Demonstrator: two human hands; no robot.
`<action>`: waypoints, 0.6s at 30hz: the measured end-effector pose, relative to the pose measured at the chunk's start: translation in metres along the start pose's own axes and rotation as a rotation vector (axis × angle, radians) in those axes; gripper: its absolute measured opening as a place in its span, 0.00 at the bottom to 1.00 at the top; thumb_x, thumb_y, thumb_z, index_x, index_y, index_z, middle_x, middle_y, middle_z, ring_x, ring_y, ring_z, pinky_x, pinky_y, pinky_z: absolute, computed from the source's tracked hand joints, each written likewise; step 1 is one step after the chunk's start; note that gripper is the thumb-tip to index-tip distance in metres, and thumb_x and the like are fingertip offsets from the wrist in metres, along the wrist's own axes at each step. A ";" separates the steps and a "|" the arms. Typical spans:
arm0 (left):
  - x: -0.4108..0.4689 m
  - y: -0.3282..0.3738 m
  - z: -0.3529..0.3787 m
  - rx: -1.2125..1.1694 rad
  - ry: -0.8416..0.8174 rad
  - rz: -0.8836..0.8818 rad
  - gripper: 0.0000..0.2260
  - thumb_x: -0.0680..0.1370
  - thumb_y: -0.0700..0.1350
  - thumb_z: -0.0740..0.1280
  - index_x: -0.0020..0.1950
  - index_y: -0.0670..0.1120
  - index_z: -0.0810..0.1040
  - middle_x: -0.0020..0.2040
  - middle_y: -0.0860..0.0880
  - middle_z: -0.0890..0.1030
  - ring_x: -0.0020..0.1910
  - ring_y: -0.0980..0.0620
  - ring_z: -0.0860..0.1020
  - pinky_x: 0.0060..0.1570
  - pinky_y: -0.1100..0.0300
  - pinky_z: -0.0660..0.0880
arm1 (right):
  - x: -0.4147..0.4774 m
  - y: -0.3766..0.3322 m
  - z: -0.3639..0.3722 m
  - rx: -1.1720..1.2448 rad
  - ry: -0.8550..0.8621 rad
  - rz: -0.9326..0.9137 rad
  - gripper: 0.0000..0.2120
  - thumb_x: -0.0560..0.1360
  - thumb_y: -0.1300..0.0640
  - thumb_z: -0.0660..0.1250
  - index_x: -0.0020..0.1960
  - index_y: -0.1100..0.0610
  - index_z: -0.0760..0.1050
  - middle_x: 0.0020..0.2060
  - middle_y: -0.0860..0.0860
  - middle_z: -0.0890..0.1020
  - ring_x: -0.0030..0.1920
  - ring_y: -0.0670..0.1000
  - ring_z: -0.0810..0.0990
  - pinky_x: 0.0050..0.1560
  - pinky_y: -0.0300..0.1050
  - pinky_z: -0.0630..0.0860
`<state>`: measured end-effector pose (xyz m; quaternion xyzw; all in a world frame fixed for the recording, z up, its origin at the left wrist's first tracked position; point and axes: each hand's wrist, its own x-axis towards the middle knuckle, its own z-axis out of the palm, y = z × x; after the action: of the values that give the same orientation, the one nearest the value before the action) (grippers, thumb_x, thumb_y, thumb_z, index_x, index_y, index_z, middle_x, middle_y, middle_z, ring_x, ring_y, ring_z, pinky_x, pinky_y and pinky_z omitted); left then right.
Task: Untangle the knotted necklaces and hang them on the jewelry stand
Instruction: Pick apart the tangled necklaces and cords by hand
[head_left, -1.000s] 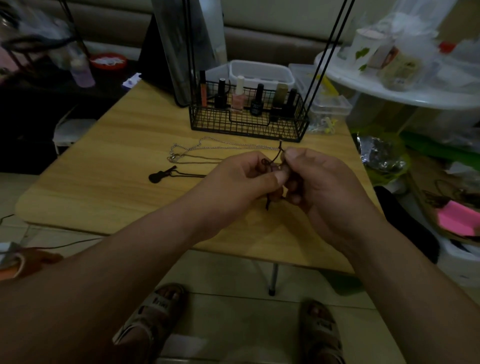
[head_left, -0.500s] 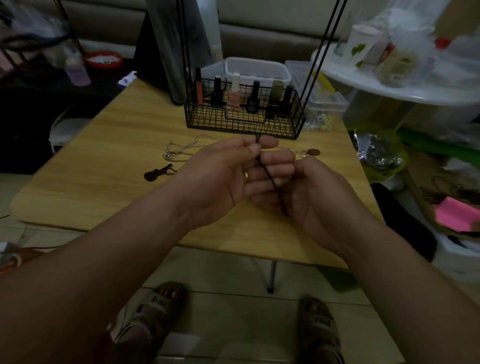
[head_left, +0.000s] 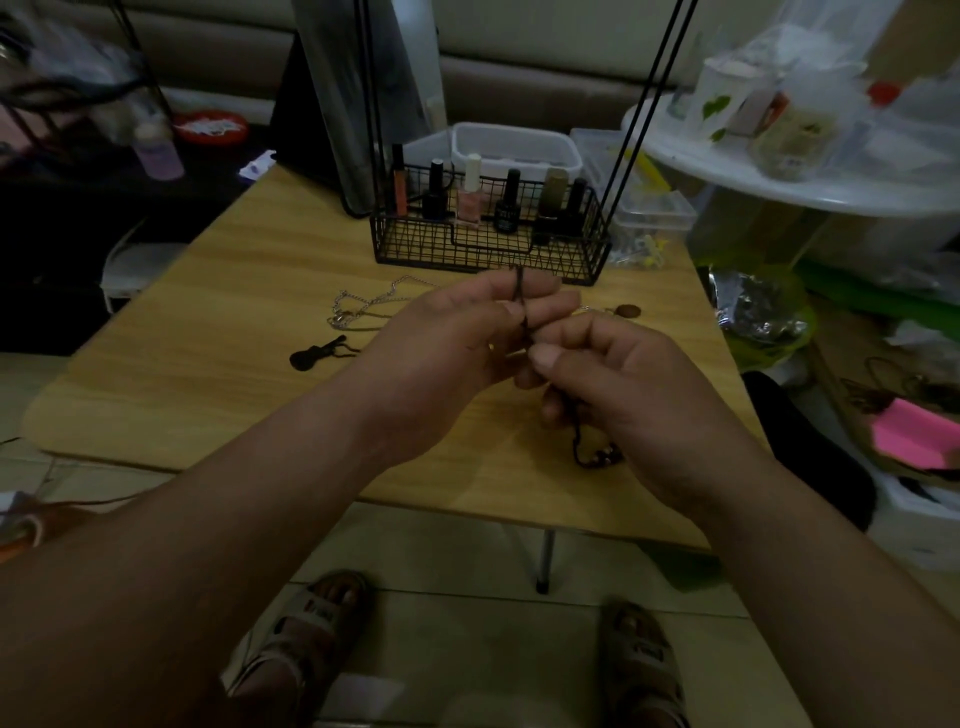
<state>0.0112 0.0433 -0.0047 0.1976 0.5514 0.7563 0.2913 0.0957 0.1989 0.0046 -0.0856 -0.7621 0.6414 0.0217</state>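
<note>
Both hands meet above the middle of the wooden table (head_left: 208, 322). My left hand (head_left: 452, 353) pinches a dark cord necklace (head_left: 519, 296) near its upper end. My right hand (head_left: 618, 395) pinches the same cord lower down, and its beaded tail (head_left: 597, 457) hangs below onto the table. A silver chain necklace (head_left: 363, 306) lies on the table behind my left hand. A black guitar-shaped pendant (head_left: 317, 354) lies to its left, and a round brown pendant (head_left: 626, 310) to the right. The jewelry stand's black wire basket base (head_left: 488, 254) is behind, its thin posts (head_left: 644, 119) rising out of frame.
Several nail polish bottles (head_left: 506, 202) stand in the basket. Clear plastic boxes (head_left: 649, 213) sit behind it at the right. A white round table (head_left: 779, 176) with clutter stands at the far right. Bags and a pink paper (head_left: 914, 431) lie on the floor beside the table.
My right hand has drawn lower and to the right along the dark cord, pulling it out straighter. The beaded tail now shows below my right hand.
</note>
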 end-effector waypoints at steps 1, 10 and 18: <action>0.000 -0.002 0.002 0.013 0.001 0.001 0.14 0.85 0.37 0.57 0.68 0.43 0.77 0.63 0.48 0.85 0.64 0.48 0.82 0.58 0.53 0.79 | 0.000 0.000 0.002 -0.009 0.017 -0.036 0.06 0.80 0.59 0.69 0.53 0.61 0.81 0.43 0.56 0.87 0.35 0.48 0.79 0.39 0.39 0.78; 0.002 -0.001 0.002 -0.009 0.114 -0.011 0.13 0.83 0.37 0.61 0.66 0.39 0.78 0.58 0.44 0.86 0.59 0.45 0.84 0.61 0.46 0.80 | 0.004 0.003 -0.003 -0.061 0.130 -0.097 0.08 0.81 0.55 0.68 0.47 0.58 0.82 0.37 0.48 0.83 0.30 0.40 0.72 0.34 0.36 0.68; -0.014 -0.006 0.007 0.743 0.285 0.438 0.04 0.81 0.43 0.71 0.51 0.48 0.76 0.40 0.51 0.78 0.38 0.55 0.76 0.36 0.63 0.74 | 0.001 0.000 -0.005 -0.045 0.161 -0.047 0.10 0.84 0.55 0.63 0.51 0.53 0.83 0.38 0.47 0.84 0.31 0.44 0.70 0.29 0.37 0.68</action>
<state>0.0272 0.0404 -0.0080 0.2947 0.7652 0.5707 -0.0448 0.0954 0.2037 0.0049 -0.1196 -0.7739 0.6144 0.0959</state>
